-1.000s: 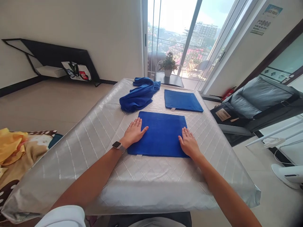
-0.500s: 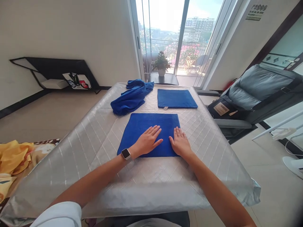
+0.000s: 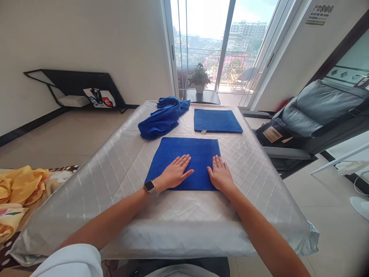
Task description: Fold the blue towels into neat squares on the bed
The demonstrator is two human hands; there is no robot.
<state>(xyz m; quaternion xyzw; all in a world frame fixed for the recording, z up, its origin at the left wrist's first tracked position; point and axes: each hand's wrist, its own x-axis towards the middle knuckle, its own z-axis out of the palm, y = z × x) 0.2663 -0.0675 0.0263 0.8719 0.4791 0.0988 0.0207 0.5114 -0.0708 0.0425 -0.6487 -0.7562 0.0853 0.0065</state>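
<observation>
A blue cloth (image 3: pixel 190 148) lies flat on the table before me, its shape roughly rectangular. My left hand (image 3: pixel 175 172) rests palm down on its middle, fingers stretched out and thumb apart. At the cloth's right edge, my right hand (image 3: pixel 220 173) lies flat too, fingers straight. Neither hand grips anything. Farther back on the right sits a second blue cloth (image 3: pixel 218 120), flat and rectangular, with a small white tag at its near edge. To its left is a crumpled blue cloth (image 3: pixel 164 118) in a loose heap.
A silvery quilted cover (image 3: pixel 121 169) drapes over the table. Yellow fabric (image 3: pixel 25 184) lies beyond its left side. A grey reclining chair (image 3: pixel 317 111) with a dark bag stands at the right. A potted plant (image 3: pixel 200 77) sits on a chair behind the table.
My left hand has slid a little to the left over the cloth. My right hand stays at the right edge. The whole view has shifted slightly.
</observation>
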